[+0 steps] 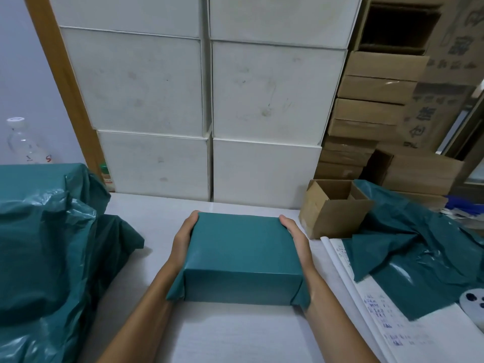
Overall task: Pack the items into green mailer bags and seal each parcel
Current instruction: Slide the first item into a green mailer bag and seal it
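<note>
A box-shaped parcel wrapped tight in a green mailer bag (242, 255) sits on the white table (235, 334) in front of me. My left hand (183, 241) presses flat against its left side and my right hand (296, 237) against its right side, so both grip it. Loose bag corners stick out at the parcel's near bottom edges. What is inside the bag is hidden.
A heap of green mailer bags (44, 244) fills the left. More green bags (416, 247) lie at the right over a handwritten notebook (372, 313). An open cardboard box (332, 208) stands right of the parcel. Stacked white boxes (207, 106) wall the back, brown cartons (372, 108) beside them.
</note>
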Demonstrator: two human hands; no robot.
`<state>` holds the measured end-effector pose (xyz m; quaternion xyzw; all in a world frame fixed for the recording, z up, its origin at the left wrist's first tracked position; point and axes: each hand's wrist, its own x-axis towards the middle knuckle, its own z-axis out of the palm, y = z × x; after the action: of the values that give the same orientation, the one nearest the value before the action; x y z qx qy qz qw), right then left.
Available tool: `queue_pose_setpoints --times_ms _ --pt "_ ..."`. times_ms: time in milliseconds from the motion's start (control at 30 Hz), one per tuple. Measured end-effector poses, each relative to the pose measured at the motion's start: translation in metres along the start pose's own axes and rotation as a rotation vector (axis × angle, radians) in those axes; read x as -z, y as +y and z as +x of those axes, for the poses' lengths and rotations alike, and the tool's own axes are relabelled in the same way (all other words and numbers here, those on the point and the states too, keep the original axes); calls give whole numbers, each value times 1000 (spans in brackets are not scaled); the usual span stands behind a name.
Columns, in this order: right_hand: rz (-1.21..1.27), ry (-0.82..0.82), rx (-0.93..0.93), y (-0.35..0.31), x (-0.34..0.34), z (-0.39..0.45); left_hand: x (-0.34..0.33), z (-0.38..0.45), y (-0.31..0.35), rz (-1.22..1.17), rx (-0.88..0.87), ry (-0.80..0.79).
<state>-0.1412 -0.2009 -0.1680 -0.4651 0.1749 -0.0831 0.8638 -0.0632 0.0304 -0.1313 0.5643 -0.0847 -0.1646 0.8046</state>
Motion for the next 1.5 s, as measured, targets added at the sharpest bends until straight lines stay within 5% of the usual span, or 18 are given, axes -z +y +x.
queue_pose_setpoints --times_ms 533,867,1500 --pt "-102 144 89 -42 -8 83 -23 108 4 -49 54 93" --pt "-93 290 261 -59 -13 90 -13 159 -4 380 -113 222" --pt "-257 419 374 -61 -23 80 -3 137 -5 387 -326 206"
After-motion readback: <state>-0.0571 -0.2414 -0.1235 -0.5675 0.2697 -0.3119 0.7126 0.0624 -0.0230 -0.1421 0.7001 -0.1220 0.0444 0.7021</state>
